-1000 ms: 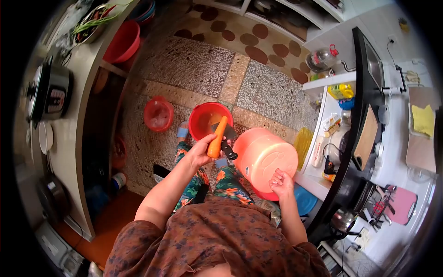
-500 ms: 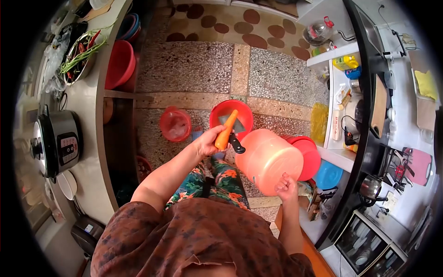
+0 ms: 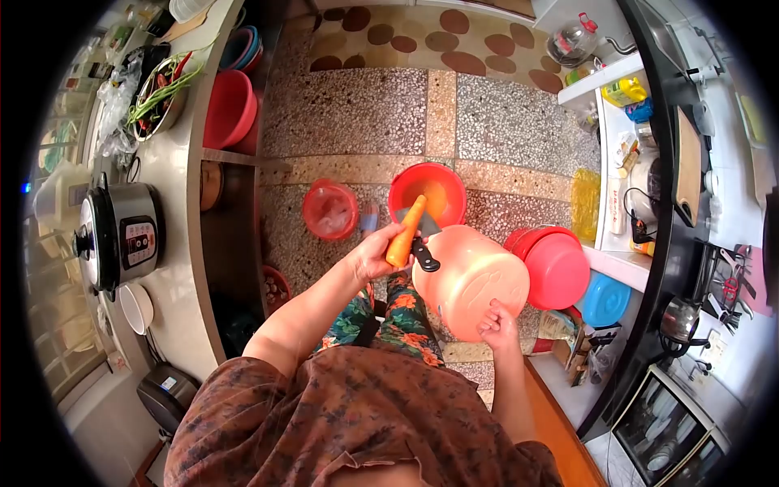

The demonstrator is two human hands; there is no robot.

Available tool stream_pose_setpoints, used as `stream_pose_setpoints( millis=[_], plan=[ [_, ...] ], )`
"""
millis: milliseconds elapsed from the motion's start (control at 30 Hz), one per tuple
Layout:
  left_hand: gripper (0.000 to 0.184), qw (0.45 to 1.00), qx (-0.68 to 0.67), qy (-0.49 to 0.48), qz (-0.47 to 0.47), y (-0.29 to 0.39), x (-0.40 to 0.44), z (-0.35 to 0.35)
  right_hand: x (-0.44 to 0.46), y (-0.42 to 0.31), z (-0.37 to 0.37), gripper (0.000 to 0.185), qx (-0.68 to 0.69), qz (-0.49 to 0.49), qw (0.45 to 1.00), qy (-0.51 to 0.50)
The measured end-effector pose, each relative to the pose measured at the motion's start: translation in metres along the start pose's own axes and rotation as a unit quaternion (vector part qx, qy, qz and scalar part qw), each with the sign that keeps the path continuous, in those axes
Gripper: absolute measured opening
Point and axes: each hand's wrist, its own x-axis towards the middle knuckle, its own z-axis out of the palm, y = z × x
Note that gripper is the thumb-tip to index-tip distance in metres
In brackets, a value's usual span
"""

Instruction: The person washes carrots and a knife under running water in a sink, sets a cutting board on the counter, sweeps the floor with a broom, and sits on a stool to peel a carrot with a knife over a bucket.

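My left hand (image 3: 380, 255) is closed around an orange carrot (image 3: 406, 232) and a black-handled kitchen knife (image 3: 425, 256), whose blade is mostly hidden behind the carrot. My right hand (image 3: 497, 326) grips a large peach-coloured plastic bucket (image 3: 471, 280) at its base, fingers curled against the underside. Tipped over, the bucket has its base towards me and its mouth, out of sight, facing the red basin (image 3: 395, 188). Inside that basin an orange patch shows; I cannot tell if it is liquid or a thing.
A smaller red tub (image 3: 330, 235) with a clear plastic bag stands on the floor at left. On the right are red basins (image 3: 558, 272) and a blue basin (image 3: 604, 300). Counters flank both sides, with a pressure cooker (image 3: 134, 235) on the left one.
The bucket has tipped and shifted slightly left, uncovering more of the red basins beside it. An orange patch has appeared in the red basin. The whole view has shifted slightly.
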Motion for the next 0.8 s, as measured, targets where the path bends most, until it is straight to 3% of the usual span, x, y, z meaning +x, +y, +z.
stream_pose_setpoints(
  millis=[467,800],
  plan=[
    [0.033,0.999,0.006,-0.041,0.002,0.023,-0.023,0.005,-0.011,0.008,0.039,0.019,-0.106,-0.043,0.993,0.035],
    [0.033,0.999,0.036,-0.024,-0.024,0.138,-0.012,-0.018,0.025,0.068,0.104,0.030,-0.250,-0.019,0.967,0.035]
  ],
)
